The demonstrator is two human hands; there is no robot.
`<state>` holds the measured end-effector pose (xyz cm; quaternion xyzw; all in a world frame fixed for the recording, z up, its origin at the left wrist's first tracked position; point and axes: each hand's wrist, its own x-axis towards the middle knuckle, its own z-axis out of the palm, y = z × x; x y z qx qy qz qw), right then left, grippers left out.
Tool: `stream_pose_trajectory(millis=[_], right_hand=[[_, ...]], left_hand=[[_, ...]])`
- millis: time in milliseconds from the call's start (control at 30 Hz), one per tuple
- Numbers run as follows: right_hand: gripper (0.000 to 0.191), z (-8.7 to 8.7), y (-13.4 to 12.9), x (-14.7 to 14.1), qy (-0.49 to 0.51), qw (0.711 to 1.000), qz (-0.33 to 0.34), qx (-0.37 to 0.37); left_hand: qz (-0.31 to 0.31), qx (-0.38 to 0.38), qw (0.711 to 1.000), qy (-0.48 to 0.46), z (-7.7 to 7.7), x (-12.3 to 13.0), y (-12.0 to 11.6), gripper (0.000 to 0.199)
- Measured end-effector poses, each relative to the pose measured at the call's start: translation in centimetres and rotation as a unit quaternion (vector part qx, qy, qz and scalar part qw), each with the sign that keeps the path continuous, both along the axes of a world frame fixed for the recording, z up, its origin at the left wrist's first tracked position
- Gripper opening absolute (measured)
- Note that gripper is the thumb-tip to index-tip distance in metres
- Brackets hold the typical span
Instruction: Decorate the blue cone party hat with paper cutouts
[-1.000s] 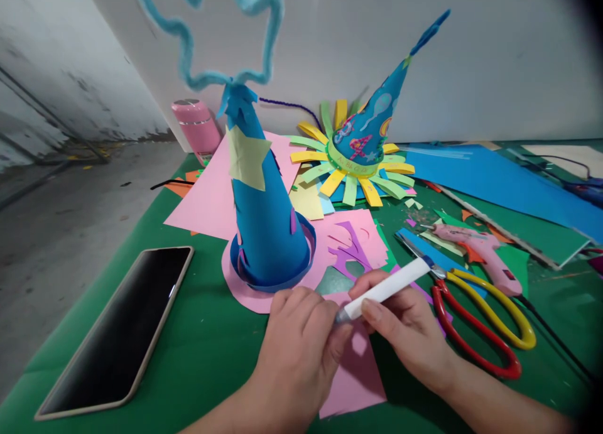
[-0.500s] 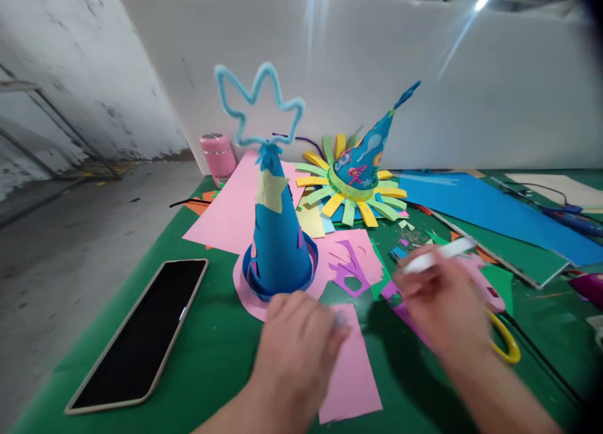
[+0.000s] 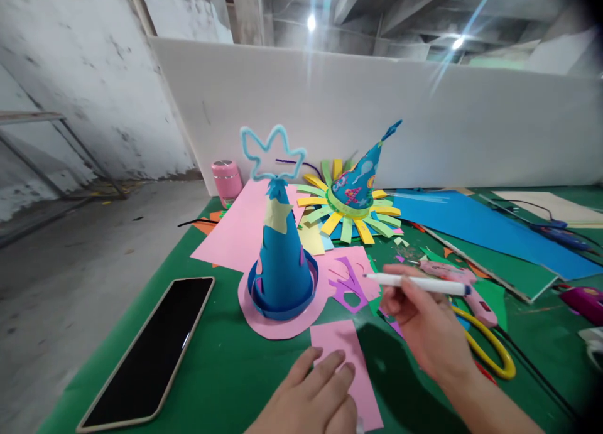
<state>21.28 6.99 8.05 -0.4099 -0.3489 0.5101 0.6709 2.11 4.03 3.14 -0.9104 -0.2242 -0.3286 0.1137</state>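
Observation:
My right hand [image 3: 421, 321] pinches a white marker [image 3: 426, 284], whose thin bare tip points left and whose other end is dark blue. Fingertips of my left hand [image 3: 320, 390] rest on a small pink paper [image 3: 365, 384] at the bottom centre. A small white thing shows at that hand's lower right, by its curled index finger; most of it is hidden. Just beyond stands a blue cone hat [image 3: 282, 264] with a pale yellow star, a pink brim [image 3: 268, 327] and a light-blue fuzzy crown-like outline [image 3: 273, 148] on top.
On the left lies a phone [image 3: 151, 352]. Behind are a pink jar [image 3: 227, 183] and a patterned cone hat [image 3: 360, 181] with yellow-green strips. To the right are a pink glue gun [image 3: 447, 271], yellow-handled scissors [image 3: 499, 352], blue sheets [image 3: 471, 220] and purple scraps [image 3: 346, 289].
The view has tilted up. My left hand has moved down onto the small pink paper, its fingers more spread. The marker in my right hand has turned from slanting to nearly level.

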Motion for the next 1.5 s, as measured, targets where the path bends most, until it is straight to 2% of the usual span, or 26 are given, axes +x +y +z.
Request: stream_pose_trajectory(millis=[100, 267, 400, 600, 800, 1067, 1200, 1400, 1500], right_hand=[[0.02, -1.7, -0.6, -0.7, -0.065, 0.996, 0.051, -0.024], [0.018, -2.8, -0.9, -1.3, -0.191, 0.979, 0.073, -0.019], [0.015, -3.3, -0.8, -1.6, -0.217, 0.972, 0.084, -0.018], [0.013, -4.2, -1.3, -1.3, -0.248, 0.963, 0.102, -0.03], [0.014, -4.8, -1.5, -0.8, -0.292, 0.951, 0.095, -0.024], [0.012, -4.8, -1.7, -1.1, -0.323, 0.942, 0.087, -0.011], [0.01, -4.9, -1.7, -0.9, -0.335, 0.94, 0.07, -0.006], [0.008, -4.8, -1.4, -0.7, -0.322, 0.946, 0.035, -0.002], [0.009, -4.7, -1.3, -0.6, -0.322, 0.947, 0.024, -0.007]], left_hand=[[-0.004, -0.012, 1.0, 0.011, -1.5, 0.8, 0.0, 0.024], [-0.024, -0.03, 0.998, 0.046, -1.7, 1.0, -0.3, 0.015], [-0.033, -0.058, 0.996, 0.053, -1.4, 0.6, -0.4, 0.014], [-0.046, -0.056, 0.996, 0.061, -1.5, 0.6, -0.2, 0.014], [-0.049, -0.078, 0.995, 0.035, -1.8, 0.6, -0.2, 0.016], [-0.04, -0.059, 0.997, 0.019, -2.4, 0.9, -0.3, 0.014], [-0.055, -0.098, 0.992, 0.058, -1.7, 0.6, 0.1, 0.013], [-0.071, -0.197, 0.965, 0.159, 0.6, 0.2, 1.2, 0.018], [-0.077, -0.211, 0.959, 0.176, 1.3, 0.2, 1.2, 0.018]])
